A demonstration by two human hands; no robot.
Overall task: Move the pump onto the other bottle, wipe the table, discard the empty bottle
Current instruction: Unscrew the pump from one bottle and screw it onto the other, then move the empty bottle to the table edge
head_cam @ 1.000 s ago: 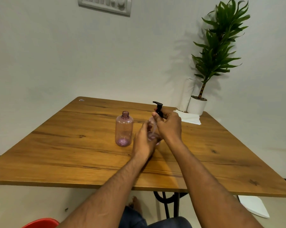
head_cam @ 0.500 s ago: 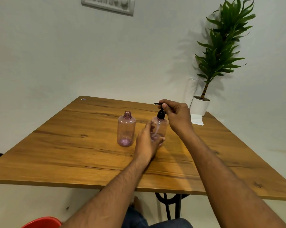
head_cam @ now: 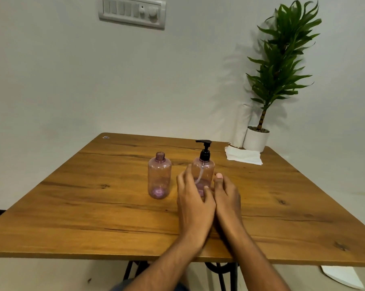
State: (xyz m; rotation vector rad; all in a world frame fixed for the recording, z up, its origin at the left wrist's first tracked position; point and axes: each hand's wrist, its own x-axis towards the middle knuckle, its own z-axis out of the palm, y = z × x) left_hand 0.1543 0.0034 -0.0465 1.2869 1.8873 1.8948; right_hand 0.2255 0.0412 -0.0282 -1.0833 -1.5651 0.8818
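A plain room in what is probably a home: a wooden table against a bare wall, a switch panel overhead, a potted plant in the corner.

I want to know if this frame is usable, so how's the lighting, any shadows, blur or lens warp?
Head view: soft, even, warm light; the plant casts a faint shadow on the wall to its left; the left hand shows slight motion blur at the fingers, while both bottles, open one and pump bottle, look sharp; wide-angle warp fans the table edges outward; no strong glare.
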